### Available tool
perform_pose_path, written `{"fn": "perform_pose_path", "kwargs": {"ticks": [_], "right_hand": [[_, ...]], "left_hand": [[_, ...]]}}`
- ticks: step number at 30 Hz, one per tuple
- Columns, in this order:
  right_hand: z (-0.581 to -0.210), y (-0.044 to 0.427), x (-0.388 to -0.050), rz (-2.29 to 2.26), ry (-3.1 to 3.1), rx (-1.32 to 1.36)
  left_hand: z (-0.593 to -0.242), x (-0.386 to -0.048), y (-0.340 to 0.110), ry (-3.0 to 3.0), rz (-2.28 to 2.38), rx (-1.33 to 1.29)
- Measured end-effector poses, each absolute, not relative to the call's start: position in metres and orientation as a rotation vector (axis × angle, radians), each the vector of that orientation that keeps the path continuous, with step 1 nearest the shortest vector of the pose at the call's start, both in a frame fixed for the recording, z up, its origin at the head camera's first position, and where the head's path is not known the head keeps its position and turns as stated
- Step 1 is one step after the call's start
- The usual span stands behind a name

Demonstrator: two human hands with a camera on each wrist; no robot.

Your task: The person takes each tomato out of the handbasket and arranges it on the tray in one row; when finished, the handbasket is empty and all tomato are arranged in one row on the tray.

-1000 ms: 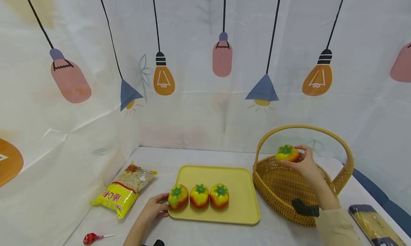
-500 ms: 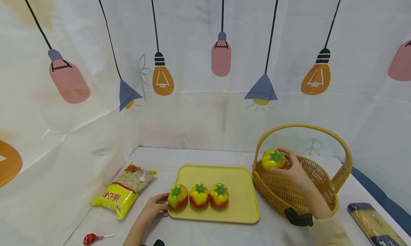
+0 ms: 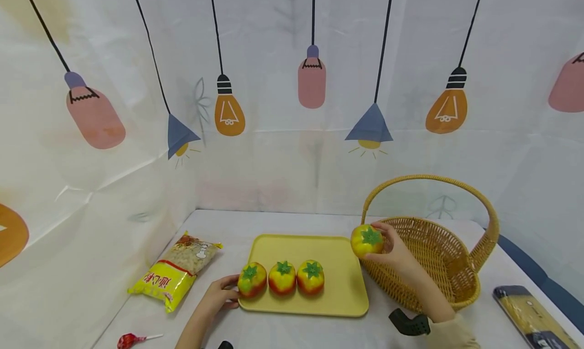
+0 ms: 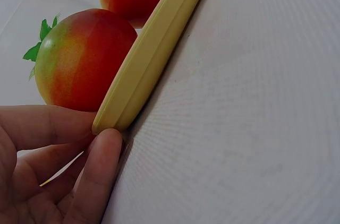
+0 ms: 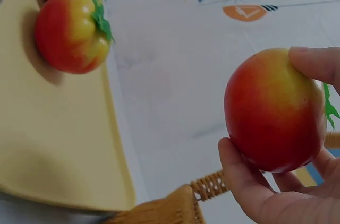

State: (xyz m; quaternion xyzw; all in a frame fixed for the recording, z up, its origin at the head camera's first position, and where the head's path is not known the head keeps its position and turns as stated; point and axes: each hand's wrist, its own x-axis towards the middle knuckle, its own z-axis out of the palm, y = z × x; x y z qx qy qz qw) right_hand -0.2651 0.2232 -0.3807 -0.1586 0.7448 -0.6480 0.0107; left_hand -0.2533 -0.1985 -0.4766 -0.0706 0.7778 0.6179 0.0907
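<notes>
My right hand (image 3: 392, 248) grips a red-and-yellow toy tomato (image 3: 366, 241) with a green leafy top, thumb and fingers around its sides. That tomato (image 5: 273, 110) is held up between the wicker basket's left rim and the right edge of the yellow tray (image 3: 347, 288). Three similar tomatoes (image 3: 282, 278) sit in a row on the tray's left half. At the tray's left edge, my left hand (image 3: 220, 296) pinches the rim (image 4: 122, 107), beside the leftmost tomato (image 4: 85, 62).
The wicker basket (image 3: 438, 247) with a tall arched handle stands right of the tray. A yellow snack bag (image 3: 178, 270) and a red lollipop (image 3: 130, 340) lie on the left. A flat package (image 3: 538, 316) lies at the right, near the table's edge.
My right hand has carried the tomato leftward and down, from above the basket to its left rim near the tray. The left hand has stayed at the tray's edge.
</notes>
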Motion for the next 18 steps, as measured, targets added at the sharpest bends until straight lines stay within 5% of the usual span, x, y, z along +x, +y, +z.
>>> {"fn": "perform_pose_path", "kwargs": {"ticks": [18], "right_hand": [[-0.404, 0.196, -0.259, -1.928, 2.24, -0.443]], "left_hand": [[-0.478, -0.255, -0.199, 2.31, 1.833, -0.229]]}}
